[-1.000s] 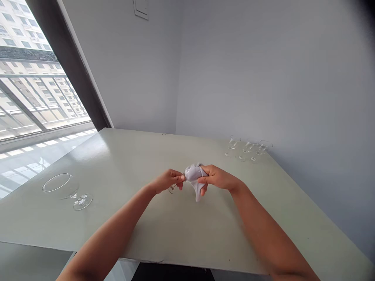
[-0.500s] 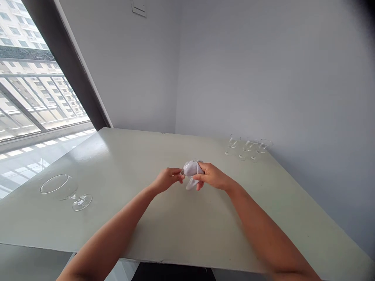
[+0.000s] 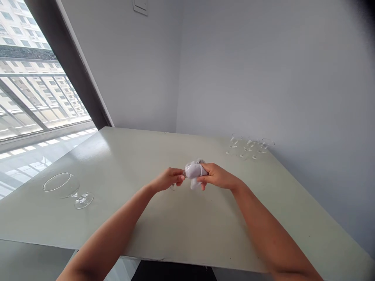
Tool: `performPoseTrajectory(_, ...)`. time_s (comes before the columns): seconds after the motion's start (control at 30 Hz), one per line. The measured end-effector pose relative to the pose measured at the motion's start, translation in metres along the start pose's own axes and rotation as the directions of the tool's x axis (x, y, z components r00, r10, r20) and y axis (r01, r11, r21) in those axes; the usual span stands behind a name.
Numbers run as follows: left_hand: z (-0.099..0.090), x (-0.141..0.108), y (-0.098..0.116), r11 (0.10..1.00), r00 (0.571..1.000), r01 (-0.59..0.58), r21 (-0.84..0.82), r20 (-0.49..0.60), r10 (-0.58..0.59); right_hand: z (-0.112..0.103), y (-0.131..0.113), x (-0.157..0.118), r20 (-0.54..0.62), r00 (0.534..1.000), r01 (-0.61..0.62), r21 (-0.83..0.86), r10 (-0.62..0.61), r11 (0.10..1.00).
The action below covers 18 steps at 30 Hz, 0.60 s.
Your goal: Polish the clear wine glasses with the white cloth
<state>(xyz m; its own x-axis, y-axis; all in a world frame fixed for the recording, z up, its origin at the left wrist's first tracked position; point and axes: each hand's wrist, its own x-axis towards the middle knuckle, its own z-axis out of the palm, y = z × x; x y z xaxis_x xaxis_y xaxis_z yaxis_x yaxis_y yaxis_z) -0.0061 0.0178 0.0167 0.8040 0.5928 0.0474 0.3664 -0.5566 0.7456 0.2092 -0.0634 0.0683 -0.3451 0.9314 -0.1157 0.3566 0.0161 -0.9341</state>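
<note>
Over the middle of the table, my left hand (image 3: 169, 179) pinches the short stem of a small stemmed glass (image 3: 184, 174). A bit of clear rim, likely its foot, shows below those fingers. My right hand (image 3: 216, 176) is closed on a white cloth (image 3: 195, 171) bunched at the bowl of this glass. One end of the cloth hangs below my right fingers. Whether the cloth lies inside the bowl, around it or both, I cannot tell. The glass is tilted on its side between both hands.
A large stemmed glass (image 3: 83, 200) lies on its side at the left of the pale table (image 3: 175, 230). Several smaller stemmed glasses (image 3: 248, 146) stand at the back right near the wall (image 3: 263, 78). The table's front edge runs below my forearms.
Both hands stay on the glass and cloth. The right hand and cloth have turned slightly, and the hanging end has shifted a little right. The view has shifted slightly.
</note>
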Motion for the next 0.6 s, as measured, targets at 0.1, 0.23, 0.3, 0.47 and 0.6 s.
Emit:
performPoseTrajectory(0.1, 0.002, 0.000, 0.004, 0.998, 0.995, -0.006, -0.064, 0.095, 0.012, -0.005, -0.001, -0.002, 0.032, 0.999, -0.017, 0.032, 0.016, 0.999)
performPoseTrajectory(0.23, 0.014, 0.002, 0.004, 0.933, 0.892, 0.013, 0.360, -0.426, 0.152, 0.011, 0.012, 0.016, -0.185, 0.981, -0.003, 0.257, 0.052, 0.966)
performPoseTrajectory(0.3, 0.015, 0.003, 0.001, 0.869, 0.841, 0.012, 0.495, -0.476, 0.260, 0.022, 0.017, 0.023, -0.225, 0.970, 0.003, 0.402, 0.096, 0.916)
performPoseTrajectory(0.47, 0.002, 0.001, -0.003, 0.973, 0.959, -0.002, 0.230, -0.276, 0.068, 0.022, 0.005, 0.014, -0.125, 0.992, 0.017, 0.300, 0.022, 0.954)
performPoseTrajectory(0.6, 0.003, 0.001, 0.000, 1.000, 0.999, -0.011, -0.024, 0.035, 0.012, 0.008, -0.002, 0.005, -0.035, 0.999, -0.029, 0.134, 0.034, 0.991)
